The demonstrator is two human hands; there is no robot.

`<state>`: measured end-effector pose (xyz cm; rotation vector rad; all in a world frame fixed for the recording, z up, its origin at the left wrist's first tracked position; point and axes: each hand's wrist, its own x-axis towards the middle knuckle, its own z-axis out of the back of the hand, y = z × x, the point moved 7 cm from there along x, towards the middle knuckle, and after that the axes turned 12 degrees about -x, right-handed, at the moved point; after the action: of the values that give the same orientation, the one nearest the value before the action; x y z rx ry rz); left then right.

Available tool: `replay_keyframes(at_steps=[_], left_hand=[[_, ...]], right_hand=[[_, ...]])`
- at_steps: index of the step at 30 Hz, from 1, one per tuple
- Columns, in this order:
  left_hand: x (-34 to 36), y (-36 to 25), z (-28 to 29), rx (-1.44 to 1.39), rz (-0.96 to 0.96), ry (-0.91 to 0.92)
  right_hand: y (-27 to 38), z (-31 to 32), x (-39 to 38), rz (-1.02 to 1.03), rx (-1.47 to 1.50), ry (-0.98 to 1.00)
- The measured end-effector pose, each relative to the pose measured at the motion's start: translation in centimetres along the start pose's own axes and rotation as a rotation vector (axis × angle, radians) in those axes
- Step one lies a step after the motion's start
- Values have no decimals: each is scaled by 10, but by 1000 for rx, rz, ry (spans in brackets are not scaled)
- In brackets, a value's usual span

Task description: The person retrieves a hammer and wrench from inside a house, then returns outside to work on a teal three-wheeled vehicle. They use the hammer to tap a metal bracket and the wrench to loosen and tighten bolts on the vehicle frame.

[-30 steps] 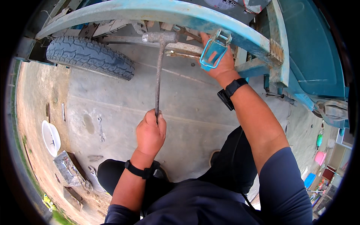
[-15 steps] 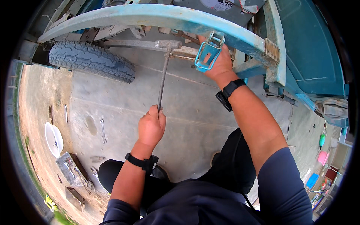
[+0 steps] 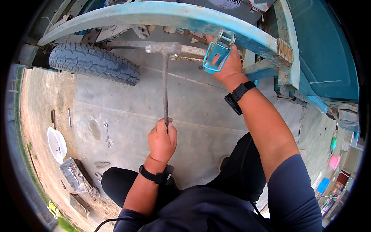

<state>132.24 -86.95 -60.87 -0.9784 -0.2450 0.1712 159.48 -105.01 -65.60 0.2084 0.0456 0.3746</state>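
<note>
My left hand (image 3: pixel 162 140) is closed around the lower end of a hammer (image 3: pixel 165 87). The hammer's metal handle points away from me, and its worn head lies over a rusty bar under the vehicle frame. My right hand (image 3: pixel 231 66) reaches up behind a blue metal bracket (image 3: pixel 217 57) that hangs from the blue frame beam (image 3: pixel 174 13). From its fingers a rusty wrench (image 3: pixel 196 37) sticks out to the left, under the beam. The bracket hides much of that grip. A small gap separates the hammer head from the wrench.
A black tyre (image 3: pixel 94 63) is at the left below the beam. On the ground at left lie a combination wrench (image 3: pixel 107 135), a smaller wrench (image 3: pixel 69 118), a brush (image 3: pixel 53 118), a white basin (image 3: pixel 57 144) and a metal toolbox (image 3: pixel 77 176). A blue panel (image 3: pixel 324 50) stands at right.
My left hand has shifted slightly right and nearer to me, and the hammer has swung from a rightward lean to nearly upright, its head moving left. My right hand stays by the bracket.
</note>
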Motion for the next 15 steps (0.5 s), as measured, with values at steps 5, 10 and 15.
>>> replay_keyframes(at_steps=[5, 10, 15], left_hand=[[5, -6, 0, -39, -44, -37], [18, 39, -2, -111, 235, -24], [3, -3, 15, -54, 20, -31]], right_hand=[[2, 7, 1, -2, 33, -41], [-6, 6, -6, 70, 282, -116], [25, 18, -3, 77, -228, 11]])
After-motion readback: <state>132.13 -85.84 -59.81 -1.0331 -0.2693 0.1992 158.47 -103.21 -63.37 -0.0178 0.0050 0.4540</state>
